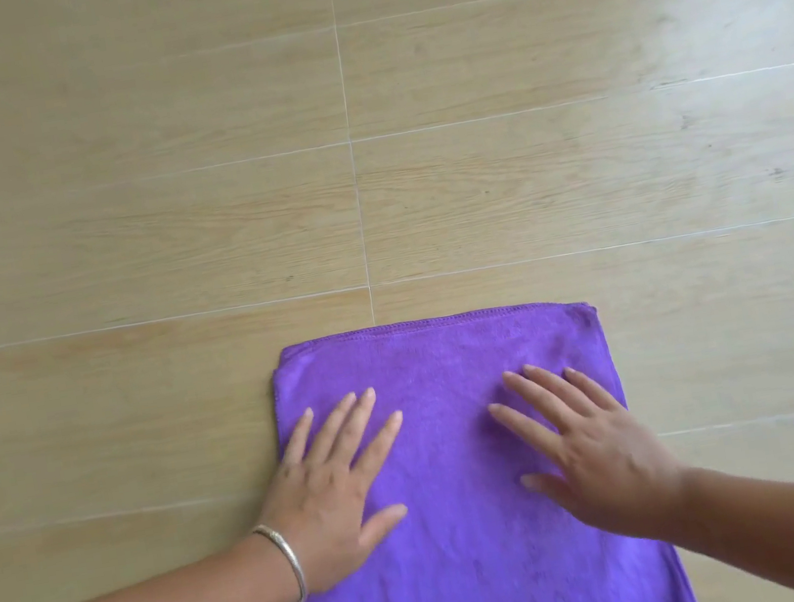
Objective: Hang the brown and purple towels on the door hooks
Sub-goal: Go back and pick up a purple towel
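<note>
A purple towel [454, 447] lies flat and folded on the floor, running from the middle of the view down past the bottom edge. My left hand [331, 488] rests palm down on its left side, fingers spread, with a silver bangle on the wrist. My right hand [589, 447] rests palm down on its right side, fingers spread too. Neither hand grips the cloth. No brown towel, door or hooks are in view.
Light wood-look floor tiles [162, 208] with pale grout lines fill the whole view around the towel. A bright glare patch lies at the upper right [754, 10].
</note>
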### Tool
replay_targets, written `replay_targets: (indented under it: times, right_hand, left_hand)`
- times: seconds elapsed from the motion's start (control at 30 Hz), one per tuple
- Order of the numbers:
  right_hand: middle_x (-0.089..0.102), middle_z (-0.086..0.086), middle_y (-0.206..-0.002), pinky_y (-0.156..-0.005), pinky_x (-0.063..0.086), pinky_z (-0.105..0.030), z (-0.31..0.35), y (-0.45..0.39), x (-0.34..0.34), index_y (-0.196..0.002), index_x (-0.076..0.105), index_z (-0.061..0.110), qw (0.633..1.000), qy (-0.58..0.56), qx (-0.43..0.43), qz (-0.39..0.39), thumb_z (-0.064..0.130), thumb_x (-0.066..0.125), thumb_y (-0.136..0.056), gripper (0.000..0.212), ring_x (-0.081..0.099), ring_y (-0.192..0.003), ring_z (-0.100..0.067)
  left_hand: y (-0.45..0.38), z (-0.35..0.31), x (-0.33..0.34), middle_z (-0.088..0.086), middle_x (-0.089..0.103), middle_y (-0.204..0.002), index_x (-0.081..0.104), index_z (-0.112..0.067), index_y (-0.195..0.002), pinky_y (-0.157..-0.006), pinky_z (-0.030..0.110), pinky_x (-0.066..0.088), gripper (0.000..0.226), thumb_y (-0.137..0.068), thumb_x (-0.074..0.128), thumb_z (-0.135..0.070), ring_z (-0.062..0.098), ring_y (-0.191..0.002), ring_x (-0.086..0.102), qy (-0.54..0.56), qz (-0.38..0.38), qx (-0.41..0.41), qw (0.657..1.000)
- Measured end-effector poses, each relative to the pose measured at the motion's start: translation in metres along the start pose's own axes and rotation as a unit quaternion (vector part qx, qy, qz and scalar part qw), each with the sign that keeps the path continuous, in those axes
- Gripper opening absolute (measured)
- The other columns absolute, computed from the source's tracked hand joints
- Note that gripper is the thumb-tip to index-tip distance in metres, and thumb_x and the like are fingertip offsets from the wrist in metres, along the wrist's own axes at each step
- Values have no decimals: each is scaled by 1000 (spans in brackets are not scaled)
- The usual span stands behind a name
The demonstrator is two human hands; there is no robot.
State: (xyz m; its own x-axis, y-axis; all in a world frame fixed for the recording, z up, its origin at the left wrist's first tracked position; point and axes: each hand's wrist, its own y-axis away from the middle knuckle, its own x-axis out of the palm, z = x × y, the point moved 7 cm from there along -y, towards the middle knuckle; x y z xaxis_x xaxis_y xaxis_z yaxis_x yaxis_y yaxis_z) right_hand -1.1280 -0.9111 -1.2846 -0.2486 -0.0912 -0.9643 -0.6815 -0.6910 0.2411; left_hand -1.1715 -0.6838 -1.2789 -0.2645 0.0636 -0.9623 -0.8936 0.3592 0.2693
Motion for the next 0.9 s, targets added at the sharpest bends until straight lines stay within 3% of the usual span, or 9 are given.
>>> replay_targets:
  times: [0.17,0.3,0.4,0.5,0.6,0.67,0.77,0.83,0.9]
  right_hand:
    - [30,-9,-155,-110,25,-53,-10,-6,14,-147,37,25,999,7,16,45,65,39,-87,73,29,-142,-30]
    - [26,-8,-157,-115,23,-52,-34,-45,1,-150,30,27,997,26,24,73,69,26,-88,74,24,-144,-29]
    - [5,-6,-162,-119,6,-47,-56,-82,-11,-153,8,31,994,74,32,74,70,12,-88,76,4,-148,-26]
    - [-6,-7,-161,-119,-2,-46,-68,-106,-20,-153,-4,28,985,133,70,83,61,14,-95,69,-8,-148,-26]
    - [-4,-9,-161,-119,-1,-45,-44,-99,-25,-153,-1,23,992,94,42,69,53,19,-99,66,-5,-148,-26]
    - [9,-12,-161,-119,9,-46,-18,-76,-24,-154,13,20,997,48,-24,56,57,26,-96,70,9,-148,-28]
    - [34,-13,-152,-111,32,-51,11,-28,-8,-146,39,17,992,33,-112,51,65,38,-89,75,35,-140,-29]
    - [34,-12,-153,-112,31,-52,18,5,11,-145,41,16,987,42,-145,57,68,43,-86,79,34,-140,-28]
    - [31,-12,-154,-109,25,-52,18,27,24,-146,40,15,984,61,-160,54,68,47,-84,81,31,-141,-29]
  left_hand:
    - [1,-5,21,10,25,-156,31,-26,-149,-105,62,33,90,-74,42,-76,30,-143,26,3,63,-16,998]
    - [-35,32,23,1,-25,-157,-25,-42,-144,-114,59,0,90,-74,14,-84,21,-145,-22,-11,76,-36,996]
    - [-72,64,11,2,-29,-156,-36,-44,-136,-114,58,-4,87,-72,4,-85,21,-144,-23,-69,86,-43,993]
    - [-99,83,-8,5,-20,-159,-32,-41,-138,-114,58,-4,82,-77,5,-81,24,-146,-15,-113,99,-64,987]
    - [-97,72,-13,6,-16,-160,-26,-38,-143,-115,56,-2,77,-88,17,-71,24,-147,-10,-114,92,-58,988]
    - [-76,46,-10,7,-8,-161,-16,-37,-148,-116,54,2,75,-91,25,-64,24,-148,-3,-90,75,-9,993]
    - [-29,8,0,12,26,-156,27,-31,-150,-110,58,27,74,-84,41,-63,29,-143,28,-73,56,102,990]
    - [1,-2,11,13,36,-151,40,-28,-145,-103,60,37,76,-79,47,-65,30,-138,37,-89,64,149,983]
    - [28,-4,23,12,35,-152,41,-27,-144,-103,61,36,80,-76,52,-67,30,-139,36,-105,75,179,975]
